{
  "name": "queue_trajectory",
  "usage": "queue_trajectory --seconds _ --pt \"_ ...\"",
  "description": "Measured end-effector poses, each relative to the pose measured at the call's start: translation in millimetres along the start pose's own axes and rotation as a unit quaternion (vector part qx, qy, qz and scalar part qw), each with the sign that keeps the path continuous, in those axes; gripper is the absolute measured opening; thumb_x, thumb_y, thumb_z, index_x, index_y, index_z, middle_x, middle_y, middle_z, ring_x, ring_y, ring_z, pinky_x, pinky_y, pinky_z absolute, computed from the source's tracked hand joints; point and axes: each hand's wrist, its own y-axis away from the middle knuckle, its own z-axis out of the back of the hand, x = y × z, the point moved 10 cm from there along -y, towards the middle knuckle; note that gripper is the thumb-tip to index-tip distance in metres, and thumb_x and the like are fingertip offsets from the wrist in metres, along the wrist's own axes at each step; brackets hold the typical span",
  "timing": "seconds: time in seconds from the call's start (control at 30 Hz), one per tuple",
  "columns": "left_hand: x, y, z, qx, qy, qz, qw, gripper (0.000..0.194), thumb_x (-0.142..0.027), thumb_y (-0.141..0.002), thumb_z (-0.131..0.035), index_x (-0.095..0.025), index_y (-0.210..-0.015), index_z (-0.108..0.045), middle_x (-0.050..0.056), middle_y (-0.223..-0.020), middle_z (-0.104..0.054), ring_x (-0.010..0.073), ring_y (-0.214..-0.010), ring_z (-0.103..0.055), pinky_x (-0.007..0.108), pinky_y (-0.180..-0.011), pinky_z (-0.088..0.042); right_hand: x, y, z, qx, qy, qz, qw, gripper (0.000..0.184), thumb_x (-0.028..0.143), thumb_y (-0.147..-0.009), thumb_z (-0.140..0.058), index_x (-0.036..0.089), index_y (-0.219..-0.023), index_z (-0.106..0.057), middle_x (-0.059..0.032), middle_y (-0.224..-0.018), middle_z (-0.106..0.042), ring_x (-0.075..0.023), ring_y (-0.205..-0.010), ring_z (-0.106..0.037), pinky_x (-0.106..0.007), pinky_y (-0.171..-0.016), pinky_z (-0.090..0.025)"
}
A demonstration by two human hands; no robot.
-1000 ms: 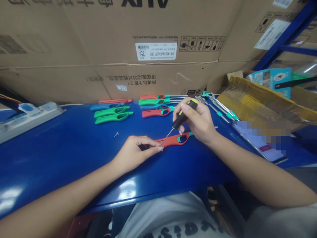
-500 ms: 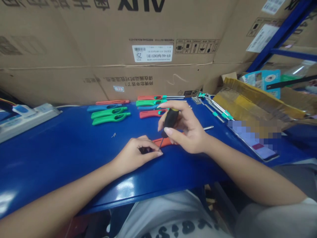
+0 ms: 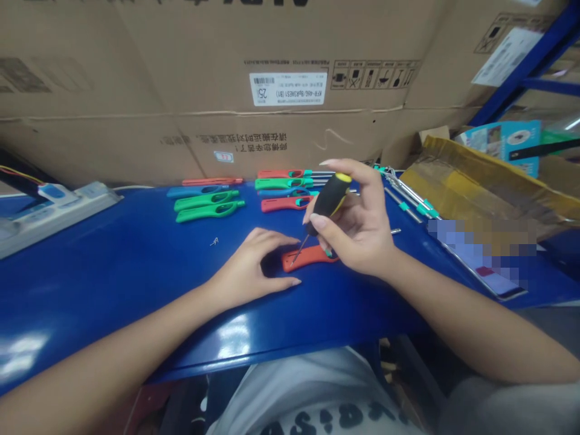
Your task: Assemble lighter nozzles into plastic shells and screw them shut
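Note:
My right hand (image 3: 362, 226) is closed around the black-and-yellow handle of a screwdriver (image 3: 333, 196). Its thin shaft slants down to the near end of an orange-red gas lighter (image 3: 308, 258), which lies on the blue table (image 3: 149, 296). My right hand partly covers the lighter's far end, where a metal tube shows beyond. My left hand (image 3: 249, 263) rests on the table with thumb and fingers spread either side of the lighter's left end, holding nothing. A few tiny screws (image 3: 214, 241) lie to the left.
Green lighter bodies (image 3: 211, 211) lie at the back left; lighters with metal tubes (image 3: 285, 204) lie at the back middle. Loose metal tubes (image 3: 414, 205), a phone (image 3: 480, 260) and a torn carton (image 3: 489, 181) are on the right. A power strip (image 3: 58, 211) lies left, a large cardboard box (image 3: 203, 72) behind.
My left hand's thumb and fingers have come apart, uncovering the lighter's left end. The screwdriver tilts more, with its tip still at that end. The view has shifted slightly.

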Motion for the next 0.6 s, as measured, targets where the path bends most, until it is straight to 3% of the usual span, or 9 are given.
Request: queue_trajectory --seconds 0.23,0.43,0.6 --pt "-1.7 1.8 -7.2 0.018 -0.014 -0.016 1.000 0.036 -0.023 -0.084 -0.072 -0.019 -0.119 -0.066 0.007 -0.113 -0.072 0.0237 -0.106 -0.063 0.039 -0.098 -0.049 -1.0 5.0 -4.0 0.010 0.065 0.066 0.996 0.052 0.026 -0.083 -0.078 0.035 -0.128 -0.054 -0.0018 -0.113 -0.066 -0.0154 -0.084 -0.069 -0.030 -0.069 -0.061" --pt "-2.7 1.8 -8.0 0.022 -0.011 -0.016 1.000 0.038 -0.023 -0.084 -0.072 -0.018 -0.121 -0.066 0.007 -0.114 -0.072 0.0235 -0.106 -0.063 0.040 -0.098 -0.049 6.9 10.6 -16.6 0.069 0.174 0.194 0.963 0.054 0.026 -0.093 -0.066 0.032 -0.141 -0.041 -0.0060 -0.129 -0.059 -0.0147 -0.089 -0.069 -0.032 -0.071 -0.064" --pt "-2.8 3.3 -9.7 0.027 -0.012 -0.020 0.999 0.037 -0.022 -0.083 -0.073 -0.020 -0.119 -0.066 0.006 -0.109 -0.071 0.0233 -0.103 -0.062 0.040 -0.095 -0.049 3.8 11.4 -20.4 0.090 0.201 0.202 0.954 0.053 0.025 -0.096 -0.061 0.031 -0.143 -0.037 -0.0086 -0.137 -0.054 -0.0144 -0.089 -0.069 -0.029 -0.068 -0.064"
